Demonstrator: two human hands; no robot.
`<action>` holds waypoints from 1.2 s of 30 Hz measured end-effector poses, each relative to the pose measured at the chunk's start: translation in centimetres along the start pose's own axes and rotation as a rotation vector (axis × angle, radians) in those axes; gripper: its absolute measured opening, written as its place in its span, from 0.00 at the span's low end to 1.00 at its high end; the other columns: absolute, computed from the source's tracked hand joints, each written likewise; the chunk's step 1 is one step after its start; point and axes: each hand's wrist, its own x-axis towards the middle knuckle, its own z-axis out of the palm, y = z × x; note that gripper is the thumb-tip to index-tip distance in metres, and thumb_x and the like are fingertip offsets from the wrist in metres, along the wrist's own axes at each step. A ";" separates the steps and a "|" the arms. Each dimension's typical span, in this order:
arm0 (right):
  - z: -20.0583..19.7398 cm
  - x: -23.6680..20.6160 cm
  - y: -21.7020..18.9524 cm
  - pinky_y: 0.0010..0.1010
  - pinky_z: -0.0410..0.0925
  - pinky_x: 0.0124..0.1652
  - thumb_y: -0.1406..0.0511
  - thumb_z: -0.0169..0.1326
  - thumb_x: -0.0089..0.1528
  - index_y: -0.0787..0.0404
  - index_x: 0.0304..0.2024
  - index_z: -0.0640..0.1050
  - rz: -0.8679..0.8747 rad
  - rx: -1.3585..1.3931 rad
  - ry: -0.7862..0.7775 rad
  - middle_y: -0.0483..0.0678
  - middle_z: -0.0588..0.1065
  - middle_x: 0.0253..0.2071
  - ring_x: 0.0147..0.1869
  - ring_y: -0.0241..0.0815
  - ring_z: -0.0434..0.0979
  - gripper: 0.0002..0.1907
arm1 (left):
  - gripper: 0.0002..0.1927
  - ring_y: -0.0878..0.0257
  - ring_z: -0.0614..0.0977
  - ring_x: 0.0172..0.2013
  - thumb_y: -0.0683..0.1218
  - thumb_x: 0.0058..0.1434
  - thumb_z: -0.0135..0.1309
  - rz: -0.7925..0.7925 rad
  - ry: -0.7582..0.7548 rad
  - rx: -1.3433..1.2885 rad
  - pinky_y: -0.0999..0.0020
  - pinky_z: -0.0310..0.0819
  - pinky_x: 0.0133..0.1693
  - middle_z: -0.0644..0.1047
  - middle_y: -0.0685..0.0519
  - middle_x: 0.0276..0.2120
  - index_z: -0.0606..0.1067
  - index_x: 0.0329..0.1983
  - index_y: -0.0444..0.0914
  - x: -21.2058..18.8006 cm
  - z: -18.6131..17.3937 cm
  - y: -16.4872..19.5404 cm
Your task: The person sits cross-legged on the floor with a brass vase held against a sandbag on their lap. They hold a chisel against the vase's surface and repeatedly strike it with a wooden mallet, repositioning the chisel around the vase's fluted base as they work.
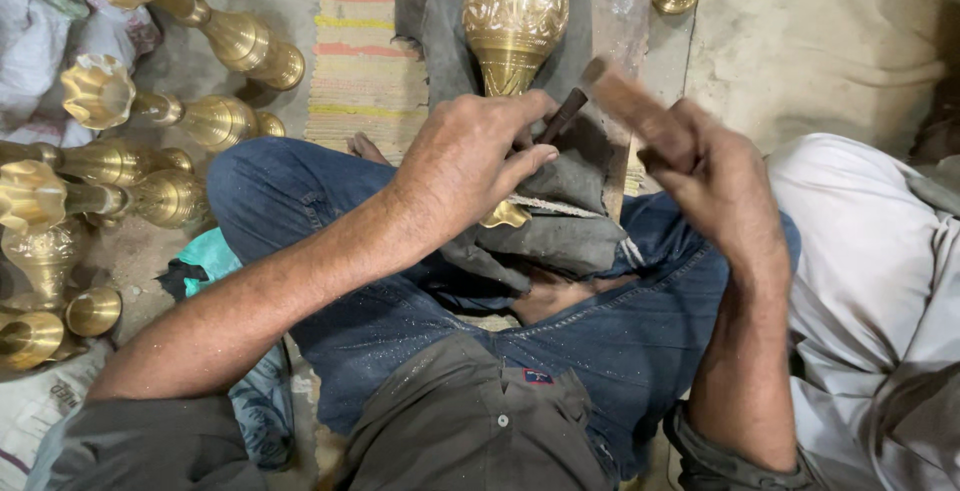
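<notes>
Lengthwise, the brass vase (pixel 513 21) lies pointing away, narrow neck toward the lap. Left hand (pixel 465 166) pinches a dark chisel (pixel 565 114) tilted up-right; right hand (pixel 715 186) grips a blurred wooden mallet (pixel 630 101).

Metalwork workshop, brass vases (pixel 190 121) lying on concrete floor (pixel 830 41), striped mat (pixel 355 61)

vase (pixel 515 16): shiny gold brass, engraved leafy pattern, at twelve o'clock
vases on the floor (pixel 150 151): same golden brass, fluted mouths, at nine o'clock
rug (pixel 360 61): pale, with stripes of red, yellow and green, at eleven o'clock
jeans (pixel 620 336): blue denim, flecked with pale dust
cloth (pixel 560 236): dark grey, under the vase
punch (pixel 565 114): dark brown
mallet (pixel 640 111): reddish-brown wood
</notes>
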 end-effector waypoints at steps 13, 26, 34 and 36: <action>0.9 0.4 -0.3 0.35 0.71 0.47 0.71 0.64 0.59 0.66 0.53 0.74 -0.034 0.133 0.020 0.51 0.78 0.42 0.48 0.39 0.78 0.21 | 0.14 0.59 0.88 0.36 0.47 0.66 0.61 0.075 0.011 -0.011 0.63 0.84 0.35 0.83 0.46 0.32 0.76 0.49 0.35 -0.2 0.5 -1.0; 0.2 0.4 -1.6 0.34 0.69 0.47 0.71 0.64 0.61 0.65 0.52 0.74 -0.035 0.056 -0.003 0.55 0.75 0.40 0.46 0.40 0.73 0.19 | 0.16 0.58 0.87 0.31 0.48 0.64 0.63 0.035 -0.017 0.030 0.61 0.82 0.32 0.82 0.49 0.28 0.76 0.50 0.35 -0.1 0.3 -1.1; 0.2 0.6 -1.8 0.35 0.71 0.52 0.70 0.63 0.58 0.63 0.56 0.74 -0.068 0.105 0.008 0.50 0.80 0.47 0.53 0.39 0.79 0.23 | 0.14 0.59 0.88 0.33 0.48 0.67 0.62 0.079 0.004 0.003 0.63 0.83 0.33 0.83 0.48 0.30 0.76 0.50 0.36 -0.2 0.3 -1.5; 0.3 0.5 -2.2 0.35 0.70 0.53 0.70 0.60 0.60 0.62 0.61 0.71 -0.149 0.295 0.068 0.49 0.78 0.51 0.55 0.40 0.78 0.26 | 0.14 0.60 0.88 0.33 0.47 0.67 0.61 0.056 -0.014 -0.016 0.63 0.83 0.33 0.83 0.48 0.30 0.76 0.51 0.36 -0.2 0.2 -1.5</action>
